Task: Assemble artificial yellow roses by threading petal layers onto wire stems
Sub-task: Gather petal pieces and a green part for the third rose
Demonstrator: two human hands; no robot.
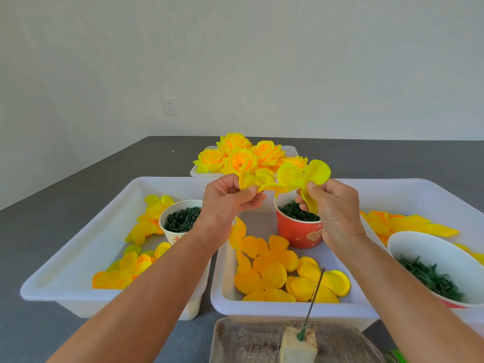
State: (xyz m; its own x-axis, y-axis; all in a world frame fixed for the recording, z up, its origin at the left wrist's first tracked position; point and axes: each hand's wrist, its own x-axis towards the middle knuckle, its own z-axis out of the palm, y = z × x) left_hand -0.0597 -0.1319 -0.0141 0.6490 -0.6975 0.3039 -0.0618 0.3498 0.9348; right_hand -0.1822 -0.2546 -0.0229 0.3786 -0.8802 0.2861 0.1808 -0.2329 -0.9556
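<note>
Both my hands are raised above the trays and hold one yellow petal layer [288, 176] stretched between them. My left hand [230, 197] pinches its left petals between thumb and fingers. My right hand [332, 205] pinches its right side, with one petal hanging down past the thumb. A wire stem [314, 297] stands upright in a pale foam block [298, 347] at the bottom, bare of petals. Loose orange-yellow petal layers [275, 271] lie in the middle white tray [262, 307].
A left white tray [65, 292] holds more petals and a white cup of dark green parts [180, 218]. A red cup of green rings [298, 226] stands in the middle tray. A white bowl of green leaves [434, 268] sits right. Finished yellow roses [235, 155] fill a far tray.
</note>
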